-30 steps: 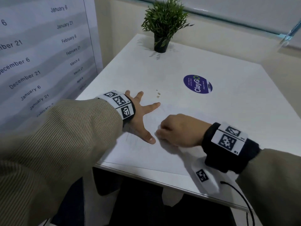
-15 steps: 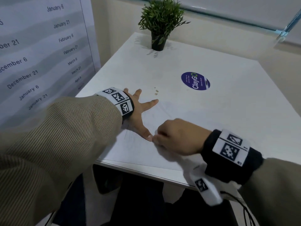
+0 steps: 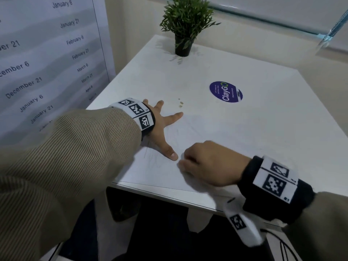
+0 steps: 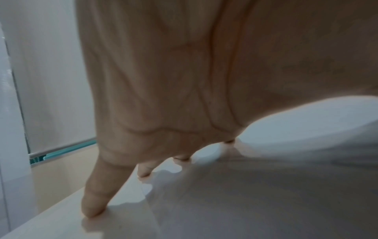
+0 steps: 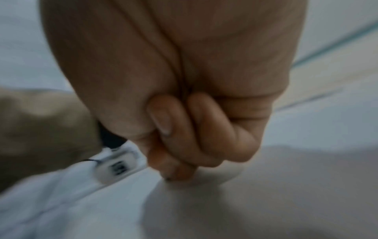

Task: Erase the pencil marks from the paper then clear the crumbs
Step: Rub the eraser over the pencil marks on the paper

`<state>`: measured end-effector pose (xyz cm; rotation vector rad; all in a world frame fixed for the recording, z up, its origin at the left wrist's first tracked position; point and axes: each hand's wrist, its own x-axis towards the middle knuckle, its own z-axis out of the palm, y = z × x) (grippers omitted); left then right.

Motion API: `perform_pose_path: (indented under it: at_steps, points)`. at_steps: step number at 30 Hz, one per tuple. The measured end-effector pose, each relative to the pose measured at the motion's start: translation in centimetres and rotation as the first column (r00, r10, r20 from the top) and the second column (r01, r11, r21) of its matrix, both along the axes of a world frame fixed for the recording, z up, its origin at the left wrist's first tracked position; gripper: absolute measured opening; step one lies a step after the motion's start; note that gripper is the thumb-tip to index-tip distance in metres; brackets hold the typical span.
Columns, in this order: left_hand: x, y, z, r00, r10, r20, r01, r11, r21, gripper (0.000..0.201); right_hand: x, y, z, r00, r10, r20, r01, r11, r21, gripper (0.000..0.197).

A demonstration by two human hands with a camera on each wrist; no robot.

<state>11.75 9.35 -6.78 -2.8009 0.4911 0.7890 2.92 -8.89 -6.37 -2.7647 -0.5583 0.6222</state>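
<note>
Rubbing's underway: flat, splayed left hand [image 3: 160, 132] pins the white paper sheet [image 3: 197, 129]; curled right hand [image 3: 209, 164] pinches something unseen. Faint grey pencil marks [image 3: 154, 157] remain, so crumbs wait.

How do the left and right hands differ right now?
The left hand lies spread, fingers straight, pressing the paper; the right hand is curled, fingertips bunched on the sheet, anything it pinches hidden. Left is sharp, right motion-blurred. Both touch the paper and wear marker wristbands.
</note>
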Motion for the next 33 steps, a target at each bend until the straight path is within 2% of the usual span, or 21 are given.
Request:
perform_pose_path:
  at_steps: [1, 5, 8, 12, 16, 19, 20, 21, 22, 23, 24, 25, 26, 28, 30, 33]
  points:
    - [0.1, -0.1, 0.0, 1.0, -0.003, -0.001, 0.003, 1.0, -0.001, 0.141, -0.3, 0.0, -0.1, 1.0, 0.02, -0.019, -0.02, 1.0, 0.003, 0.043]
    - [-0.1, 0.0, 0.0, 1.0, -0.003, 0.009, 0.003, 1.0, -0.003, 0.141, 0.1, -0.7, 0.1, 0.998, -0.066, 0.005, 0.065, 0.998, 0.011, 0.043]
    - [0.0, 0.0, 0.0, 1.0, -0.01, 0.01, 0.01, 1.0, -0.001, 0.141, -0.9, -0.2, -0.2, 0.999, 0.022, -0.03, -0.022, 1.0, 0.009, 0.042]
    - [0.0, 0.0, 0.0, 1.0, -0.004, 0.012, 0.004, 1.0, 0.004, 0.141, -0.5, -1.6, 0.0, 0.997, -0.079, 0.014, 0.079, 0.997, 0.018, 0.042]
    - [0.0, 0.0, 0.1, 1.0, 0.0, 0.001, 0.0, 1.0, 0.0, 0.143, -1.9, -0.9, -0.2, 1.0, 0.01, -0.029, -0.009, 0.999, 0.043, 0.041]
    - [-0.1, 0.1, 0.0, 1.0, -0.009, 0.012, 0.009, 1.0, -0.009, 0.141, -0.5, -3.0, 0.1, 0.988, -0.154, -0.002, 0.154, 0.986, 0.057, 0.042]
    - [-0.2, 0.2, 0.0, 1.0, -0.009, 0.012, 0.009, 1.0, -0.016, 0.14, -0.1, -3.8, 0.1, 0.968, -0.251, -0.031, 0.252, 0.959, 0.132, 0.042]
    - [-0.4, 0.3, 0.0, 1.0, -0.007, 0.012, 0.008, 1.0, -0.027, 0.14, -0.1, -4.4, 0.1, 0.928, -0.35, -0.13, 0.373, 0.889, 0.265, 0.041]
    - [-0.5, 0.4, 0.0, 1.0, -0.008, 0.016, 0.009, 0.999, -0.047, 0.138, -0.5, -4.7, 0.1, 0.86, -0.418, -0.294, 0.509, 0.752, 0.418, 0.038]
    - [-0.5, 0.5, 0.0, 1.0, -0.011, 0.02, 0.012, 0.997, -0.079, 0.135, -1.1, -4.6, 0.2, 0.779, -0.405, -0.479, 0.625, 0.571, 0.533, 0.036]
    - [-0.5, 0.7, 0.3, 1.0, -0.012, 0.019, 0.014, 0.993, -0.116, 0.133, -2.0, -4.2, 0.4, 0.699, -0.316, -0.641, 0.712, 0.395, 0.581, 0.034]
    - [-0.6, 0.9, 0.5, 1.0, -0.018, 0.016, 0.02, 0.99, -0.142, 0.132, -2.9, -3.5, 0.5, 0.639, -0.205, -0.741, 0.764, 0.283, 0.58, 0.033]
    - [-0.7, 1.3, 0.9, 0.999, -0.027, 0.02, 0.03, 0.989, -0.143, 0.135, -3.4, -2.6, 0.6, 0.611, -0.098, -0.785, 0.781, 0.236, 0.578, 0.032]
    - [-1.3, 2.2, 1.1, 0.999, -0.04, 0.015, 0.041, 0.997, -0.059, 0.145, -4.3, -0.7, 0.0, 0.6, 0.039, -0.799, 0.774, 0.222, 0.593, 0.035]
    - [-2.1, 3.0, 0.8, 0.999, -0.031, 0.01, 0.031, 0.999, 0.026, 0.154, -4.3, 0.7, -0.7, 0.608, 0.052, -0.792, 0.768, 0.216, 0.603, 0.039]
    - [-3.3, 3.6, -0.1, 1.0, -0.003, -0.024, 0.003, 1.0, 0.026, 0.158, -3.5, 1.5, -1.3, 0.582, 0.024, -0.813, 0.791, 0.215, 0.573, 0.04]
